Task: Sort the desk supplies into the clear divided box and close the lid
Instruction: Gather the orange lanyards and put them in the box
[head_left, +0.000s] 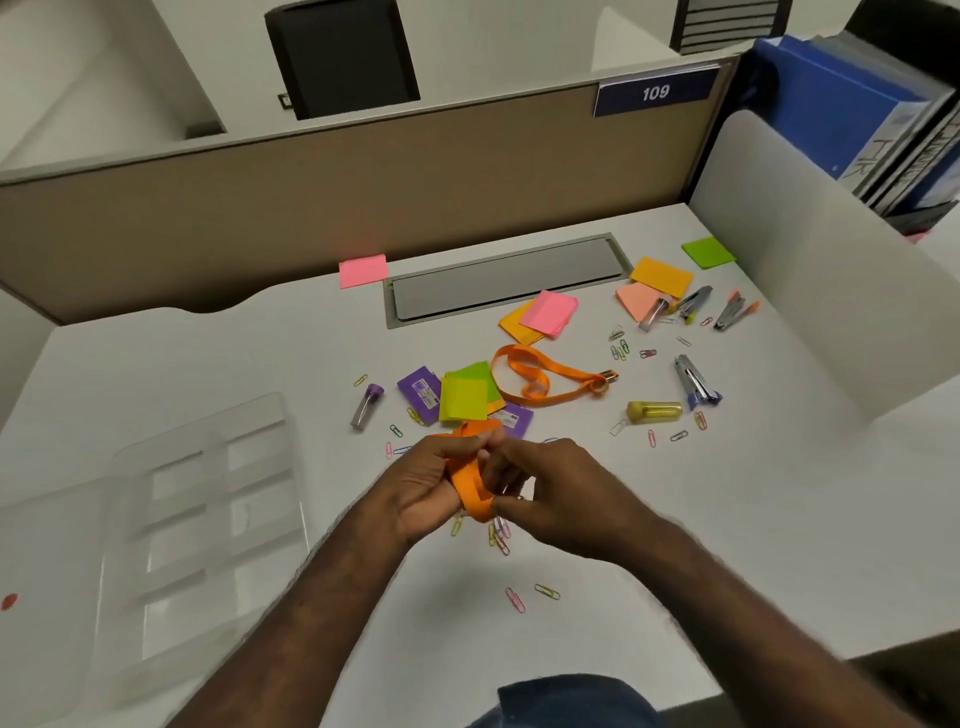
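Above the desk's middle, my left hand (423, 480) has an orange lanyard (470, 483) wound round its fingers. My right hand (550, 493) pinches the strap's lower end beside it. The clear divided box (208, 499) lies open at the left, its lid spread toward the near-left edge. A second orange lanyard (540, 376) lies loose farther back. Around it lie sticky-note pads (548, 312), purple packets (418, 389), lead tubes (366, 408), a yellow tube (654, 410), staplers (693, 384) and several coloured paper clips (545, 591).
A grey cable-tray cover (504, 278) is set into the desk at the back. A beige partition (311, 197) bounds the far side and a white divider (810, 270) the right. Blue binders (852, 114) stand beyond it.
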